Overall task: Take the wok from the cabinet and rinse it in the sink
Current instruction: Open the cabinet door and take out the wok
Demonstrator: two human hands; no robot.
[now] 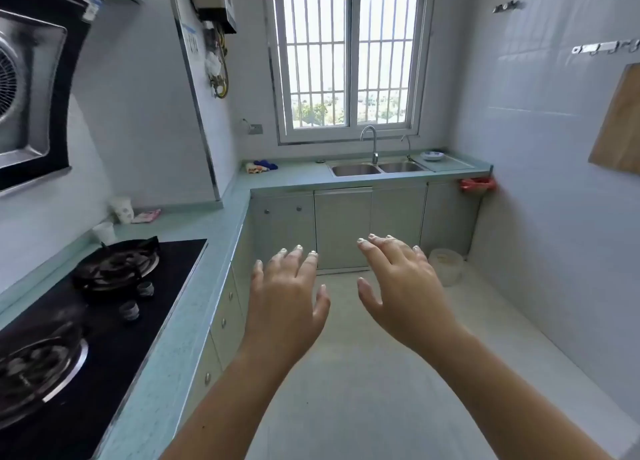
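No wok is in view. My left hand and my right hand are stretched out in front of me over the floor, palms down, fingers spread, holding nothing. A double steel sink with a tall curved faucet sits in the far counter under the window. Closed grey cabinet doors run below that counter, and more closed cabinet doors run under the left counter beside my left arm.
A black gas hob with two burners fills the left counter, with a range hood above. A white tub stands on the floor at the far right. Cloths lie left of the sink. A wooden board hangs on the right wall.
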